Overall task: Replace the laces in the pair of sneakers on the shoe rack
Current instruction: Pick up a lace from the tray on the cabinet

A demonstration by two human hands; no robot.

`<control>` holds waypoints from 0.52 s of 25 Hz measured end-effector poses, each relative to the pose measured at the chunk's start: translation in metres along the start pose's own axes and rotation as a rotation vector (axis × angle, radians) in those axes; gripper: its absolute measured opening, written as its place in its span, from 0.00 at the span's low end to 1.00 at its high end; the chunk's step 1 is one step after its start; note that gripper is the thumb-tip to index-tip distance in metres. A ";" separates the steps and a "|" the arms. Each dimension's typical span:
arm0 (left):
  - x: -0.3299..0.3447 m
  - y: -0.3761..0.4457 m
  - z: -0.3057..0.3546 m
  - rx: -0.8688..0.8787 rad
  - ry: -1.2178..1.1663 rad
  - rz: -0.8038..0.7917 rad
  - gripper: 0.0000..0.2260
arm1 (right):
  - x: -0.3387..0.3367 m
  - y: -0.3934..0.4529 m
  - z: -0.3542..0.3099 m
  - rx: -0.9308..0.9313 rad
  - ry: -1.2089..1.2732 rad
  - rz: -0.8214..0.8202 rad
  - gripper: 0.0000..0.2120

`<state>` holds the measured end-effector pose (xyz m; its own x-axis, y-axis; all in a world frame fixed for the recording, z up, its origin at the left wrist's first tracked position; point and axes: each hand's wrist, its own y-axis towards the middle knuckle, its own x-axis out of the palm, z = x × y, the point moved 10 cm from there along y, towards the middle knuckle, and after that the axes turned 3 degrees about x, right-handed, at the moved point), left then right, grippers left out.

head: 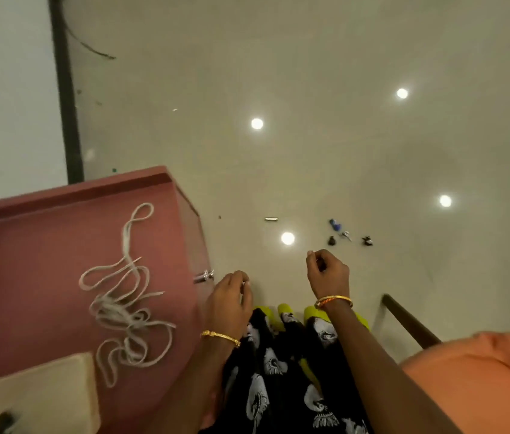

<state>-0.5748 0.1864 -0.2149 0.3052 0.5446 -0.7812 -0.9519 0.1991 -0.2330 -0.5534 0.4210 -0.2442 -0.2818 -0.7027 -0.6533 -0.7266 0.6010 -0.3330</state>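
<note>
Both hands, left [231, 296] and right [325, 270], had their grip loosely curled on nothing I could make out, with the laces [128, 308] tangled on the pink rack top [28, 245] left of them, so knots seemed the likely headache, sneakers nowhere visible.

Both forearms raised from six o'clock toward twelve, bare to the wrist. Left hand [230, 300] at seven o'clock of centre, back toward the camera, fingers curled in, tips close together near the thumb. Right hand [327, 270] at five o'clock, slightly higher, fingers curled, thumb and forefinger pinched. Hands apart, not touching. Anything held too small to make out.
</note>
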 end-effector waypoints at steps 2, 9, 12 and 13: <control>0.033 0.021 0.005 0.012 -0.003 -0.104 0.07 | -0.016 0.023 0.033 0.097 -0.008 0.036 0.14; 0.187 0.137 -0.018 -0.015 0.298 -0.348 0.13 | 0.023 0.135 0.180 0.347 -0.077 -0.025 0.09; 0.261 0.190 -0.051 -0.015 0.402 -0.482 0.20 | 0.065 0.182 0.239 0.373 -0.139 -0.095 0.16; 0.286 0.203 -0.065 -0.018 0.444 -0.533 0.22 | 0.078 0.193 0.259 0.376 -0.153 -0.109 0.18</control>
<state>-0.6823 0.3296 -0.5237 0.6943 -0.0091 -0.7197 -0.6770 0.3310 -0.6573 -0.5537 0.5808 -0.5360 -0.0990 -0.7220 -0.6848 -0.4594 0.6436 -0.6122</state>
